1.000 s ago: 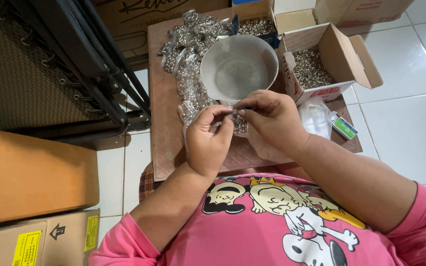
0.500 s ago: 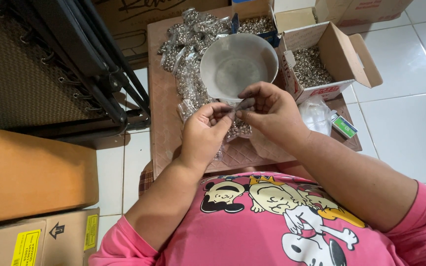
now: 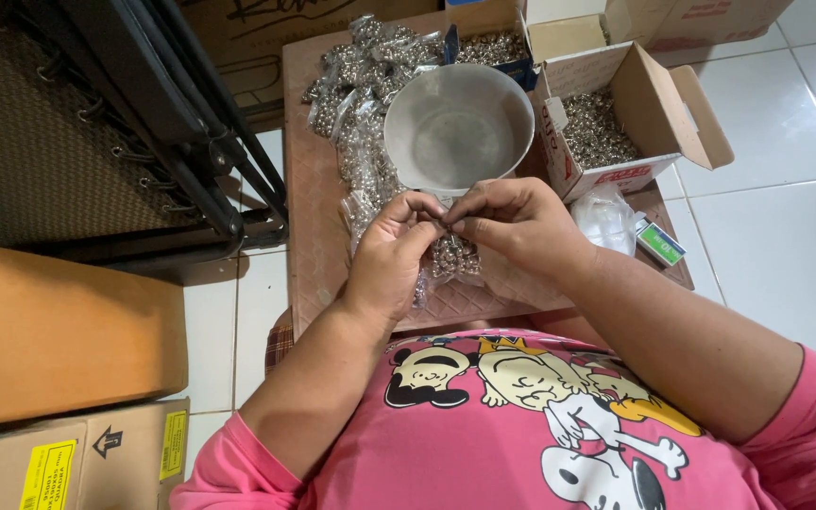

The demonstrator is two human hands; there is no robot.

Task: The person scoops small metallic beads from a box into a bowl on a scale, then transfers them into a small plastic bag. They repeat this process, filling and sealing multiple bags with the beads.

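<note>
While pinched: small packet (image 3: 452, 253) between both grips.

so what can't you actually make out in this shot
Head view, the only one:
- What the left hand and right hand pinch between their fingertips: too small, covered by the fingers.
- The small clear plastic bag of silvery metal pieces under the hands: mostly hidden by them.
- The single pieces in the open white cardboard box: too small to tell their shape.
- The brown cardboard box with yellow labels: cut off by the bottom edge.
</note>
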